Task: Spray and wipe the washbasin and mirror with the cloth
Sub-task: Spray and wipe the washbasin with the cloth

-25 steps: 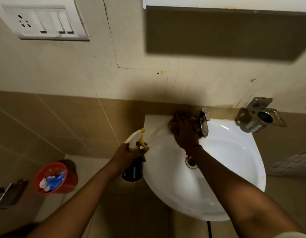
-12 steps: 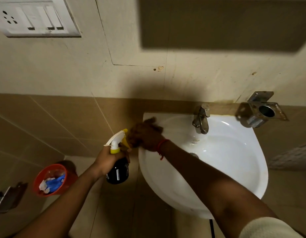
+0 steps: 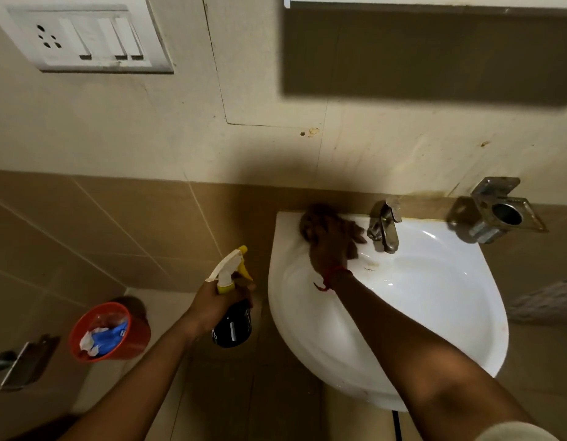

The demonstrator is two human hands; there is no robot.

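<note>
A white washbasin [image 3: 435,313] is fixed to the tan tiled wall, with a metal tap [image 3: 384,229] at its back. My right hand [image 3: 331,243] presses a dark brown cloth [image 3: 309,219] onto the basin's back left rim, left of the tap. My left hand [image 3: 212,303] holds a black spray bottle [image 3: 233,323] with a white and yellow trigger head, upright, just left of the basin. Only the mirror's bottom edge [image 3: 435,0] shows at the top of the frame.
A metal holder [image 3: 498,214] juts from the wall right of the tap. A red bin [image 3: 107,332] with blue and white waste stands on the floor at the left. A switch plate [image 3: 84,36] sits high on the wall. A metal fitting [image 3: 24,364] is at the far left.
My right hand with the cloth moved from the basin's left edge back up to the back rim near the tap. The spray bottle stayed left of the basin.
</note>
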